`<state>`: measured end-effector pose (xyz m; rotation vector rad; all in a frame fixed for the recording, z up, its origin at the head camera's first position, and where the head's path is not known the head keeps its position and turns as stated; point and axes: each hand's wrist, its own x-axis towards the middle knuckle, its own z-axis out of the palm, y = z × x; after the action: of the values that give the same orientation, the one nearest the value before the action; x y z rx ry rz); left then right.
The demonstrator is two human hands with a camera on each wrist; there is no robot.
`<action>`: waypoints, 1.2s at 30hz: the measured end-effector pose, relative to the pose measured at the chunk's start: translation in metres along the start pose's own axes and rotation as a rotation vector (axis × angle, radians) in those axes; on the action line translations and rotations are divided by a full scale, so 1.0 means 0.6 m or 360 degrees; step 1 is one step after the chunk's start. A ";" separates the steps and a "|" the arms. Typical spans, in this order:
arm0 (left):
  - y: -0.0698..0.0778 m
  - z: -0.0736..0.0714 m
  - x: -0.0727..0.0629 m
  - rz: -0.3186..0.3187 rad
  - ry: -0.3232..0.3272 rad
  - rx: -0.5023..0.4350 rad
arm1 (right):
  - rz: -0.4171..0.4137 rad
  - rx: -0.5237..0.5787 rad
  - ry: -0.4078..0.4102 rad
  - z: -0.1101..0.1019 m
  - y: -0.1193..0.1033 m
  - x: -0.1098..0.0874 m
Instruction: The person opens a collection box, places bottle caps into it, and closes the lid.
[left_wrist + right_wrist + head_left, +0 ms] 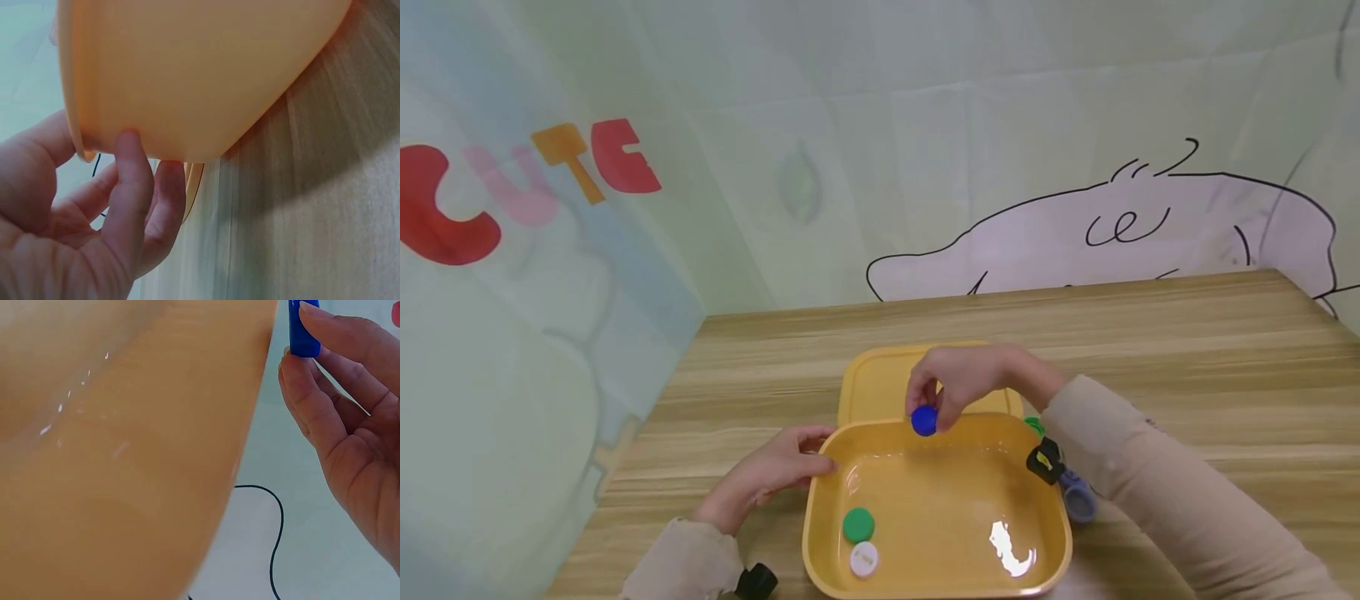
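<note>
My right hand [958, 379] pinches a small round blue cap [924, 421] between thumb and fingertips, above the far rim of a yellow plastic tub [940, 500]. Seen from the right wrist, the blue cap [304, 331] is edge-on, apart from the tub wall. At the tub's far left corner my left hand [782, 462] grips the rim, thumb on top. In the left wrist view the fingers [131, 169] press against the tub's outside wall. A green round cap [858, 525] and a white one [864, 559] lie inside, toward the left.
Behind the tub, a flat yellow lid [880, 379] lies on the wooden table [760, 367]. To the right, partly hidden by the right forearm, are a bluish-purple hollow piece [1078, 500] and a green piece [1034, 425]. A printed cloth backdrop [925, 167] stands behind the table.
</note>
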<state>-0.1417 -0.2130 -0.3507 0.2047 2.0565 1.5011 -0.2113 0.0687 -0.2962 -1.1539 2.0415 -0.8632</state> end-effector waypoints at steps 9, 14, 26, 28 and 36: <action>0.000 0.000 0.002 -0.0032 0.0023 0.0012 | -0.0072 0.0035 -0.0036 0.017 -0.004 0.017; 0.002 0.002 0.002 -0.0049 0.0048 0.0032 | -0.0094 -0.0023 -0.0080 0.028 -0.014 0.028; 0.001 0.001 0.002 -0.0049 0.0043 0.0020 | -0.0232 -0.0152 -0.0173 0.062 -0.028 0.052; 0.001 0.001 0.002 -0.0045 0.0039 0.0017 | -0.0252 -0.0168 -0.0178 0.068 -0.031 0.056; 0.002 0.002 0.002 -0.0029 0.0016 0.0004 | -0.0284 -0.0172 -0.0165 0.092 -0.027 0.069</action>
<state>-0.1422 -0.2108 -0.3500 0.1797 2.0630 1.4916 -0.1778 0.0126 -0.3242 -1.4273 1.9427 -0.7674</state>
